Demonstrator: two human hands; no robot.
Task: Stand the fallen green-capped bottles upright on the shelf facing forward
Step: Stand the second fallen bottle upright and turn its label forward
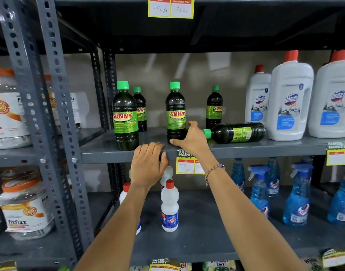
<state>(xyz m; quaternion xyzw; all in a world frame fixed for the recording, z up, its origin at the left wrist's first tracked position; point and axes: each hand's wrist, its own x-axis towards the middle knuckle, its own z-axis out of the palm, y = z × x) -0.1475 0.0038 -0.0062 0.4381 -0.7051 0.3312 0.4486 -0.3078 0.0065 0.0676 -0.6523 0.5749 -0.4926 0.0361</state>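
Observation:
Several dark green-capped SUNNY bottles stand upright on the grey shelf [246, 148]: one at the front left [125, 116], one behind it [140, 109], one in the middle [175, 112] and one at the back right [214, 106]. One more bottle [236, 132] lies on its side, cap pointing left. My right hand [191, 138] curls around the base of the middle upright bottle, just left of the fallen bottle's cap. My left hand [148, 163] grips the shelf's front edge, holding no bottle.
Big white Domex jugs [290, 100] with red caps stand right of the fallen bottle. Below are small white bottles [169, 208] and blue spray bottles [297, 194]. Yellow price tags [187, 163] hang on the shelf edges. Grey uprights [56, 114] and jars [25, 208] fill the left.

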